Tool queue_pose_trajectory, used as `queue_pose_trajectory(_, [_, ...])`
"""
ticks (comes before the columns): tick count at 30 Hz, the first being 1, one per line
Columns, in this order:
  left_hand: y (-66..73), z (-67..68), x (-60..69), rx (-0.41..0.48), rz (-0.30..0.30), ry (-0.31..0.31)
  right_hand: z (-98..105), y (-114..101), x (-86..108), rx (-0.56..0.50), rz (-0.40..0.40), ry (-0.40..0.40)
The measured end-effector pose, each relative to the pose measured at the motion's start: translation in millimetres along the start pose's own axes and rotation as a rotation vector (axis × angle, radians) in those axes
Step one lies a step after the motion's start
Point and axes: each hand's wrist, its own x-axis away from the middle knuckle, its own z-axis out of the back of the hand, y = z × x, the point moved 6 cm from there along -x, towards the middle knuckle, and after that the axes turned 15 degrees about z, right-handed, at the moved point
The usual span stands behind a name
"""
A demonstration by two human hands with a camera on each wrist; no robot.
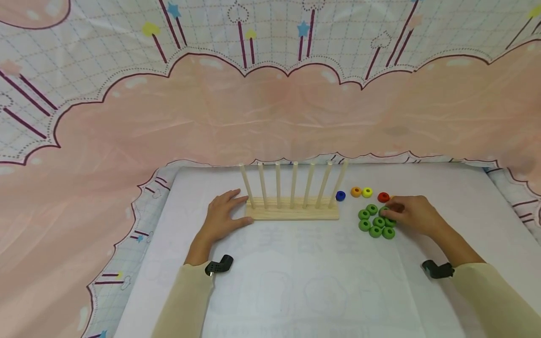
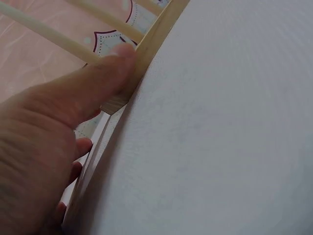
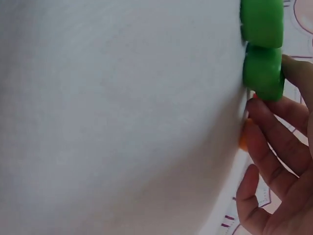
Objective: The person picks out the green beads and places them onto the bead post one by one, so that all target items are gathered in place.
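A pale wooden stand [image 1: 291, 214] with several upright pegs rests on the white table. My left hand [image 1: 224, 213] holds its left end, the thumb along the front edge and a finger at the back corner; in the left wrist view the thumb [image 2: 105, 73] lies against the wood. To the right, my right hand [image 1: 412, 213] is at a cluster of green beads [image 1: 375, 231]. In the right wrist view its thumb and finger pinch a green bead [image 3: 263, 71], beside another green bead [image 3: 262, 22]. The other fingers spread below.
Behind the green cluster lie a blue bead [image 1: 340, 196], an orange bead [image 1: 356, 192], a yellow bead [image 1: 367, 192] and a red bead [image 1: 383, 197]. Another orange bead [image 3: 243, 137] shows behind the right fingers. A patterned pink cloth [image 1: 270, 117] hangs behind the table [image 1: 296, 281].
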Motion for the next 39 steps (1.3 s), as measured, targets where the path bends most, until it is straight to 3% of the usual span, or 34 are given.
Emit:
queue_pose_trajectory(5, [0.0,-1.1,-0.1,-0.021,0.0,-0.006,8.3,-9.2,-0.8,0.009,-0.016,0.025])
queue_pose_trajectory(10, [0.6,-0.8,-0.4,-0.035,-0.001,-0.011,19.7,-26.8,-6.5,-0.004,0.071,0.182])
queue_pose_trajectory(14, [2.1,1.7,0.3,-0.036,-0.006,-0.005,25.9,-37.7,-10.0,-0.073,0.076,0.256])
queue_pose_trajectory(23, [0.9,-0.1,0.0,-0.047,-0.011,0.0,27.8,-49.0,-12.2,-0.429,-0.088,0.191])
queue_pose_trajectory(39, [1.3,-0.1,0.7,-0.043,-0.004,-0.003,54.0,-77.4,-29.3,-0.534,-0.156,0.261])
